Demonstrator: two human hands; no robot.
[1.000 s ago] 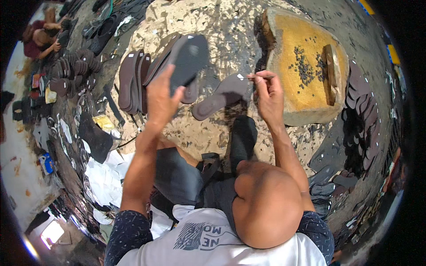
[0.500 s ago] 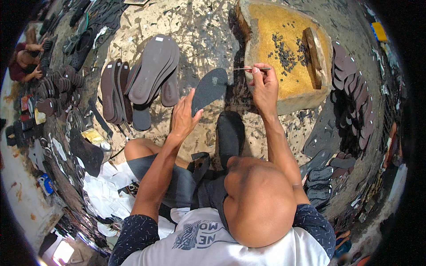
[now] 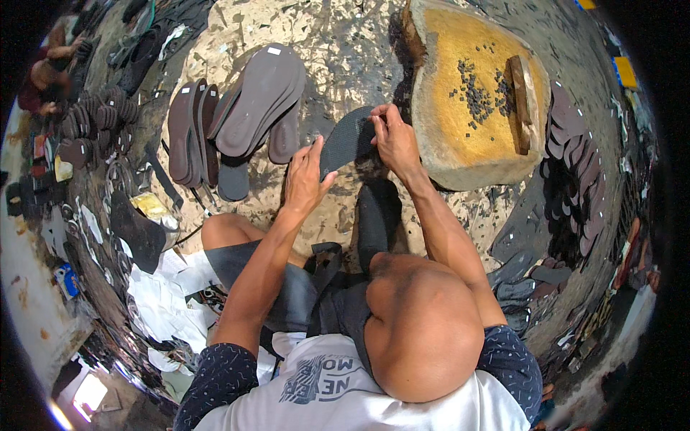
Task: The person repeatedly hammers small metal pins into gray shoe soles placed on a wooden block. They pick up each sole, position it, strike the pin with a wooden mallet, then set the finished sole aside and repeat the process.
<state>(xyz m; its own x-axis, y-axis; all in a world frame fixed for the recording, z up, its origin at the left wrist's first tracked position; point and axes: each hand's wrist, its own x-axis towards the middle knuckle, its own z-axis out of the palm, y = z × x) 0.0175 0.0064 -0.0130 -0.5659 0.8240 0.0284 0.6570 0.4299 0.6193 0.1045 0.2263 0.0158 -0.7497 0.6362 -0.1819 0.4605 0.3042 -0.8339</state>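
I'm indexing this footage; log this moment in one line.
left hand: holds dark sole; right hand: at sole's far end; left side: brown sole stack; right side: yellow-topped block bearing black pieces

Sunlit, dark-flecked cream floor covering (image 3: 336, 39), grey floor (image 3: 575, 66) beyond, pale stained surface (image 3: 30, 298) far left, bright glare (image 3: 90, 394) lower left

White shirt (image 3: 338, 413), patterned navy sleeves (image 3: 219, 382), dark shorts (image 3: 296, 293)

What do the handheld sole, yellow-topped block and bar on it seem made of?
Handheld sole: probably rubber or foam, matte, with a finely textured dark face.
Yellow-topped block: possibly wood, though unclear; mottled yellow top, dull uneven sides.
Bar: likely bare wood, judging by its rough brown surface.
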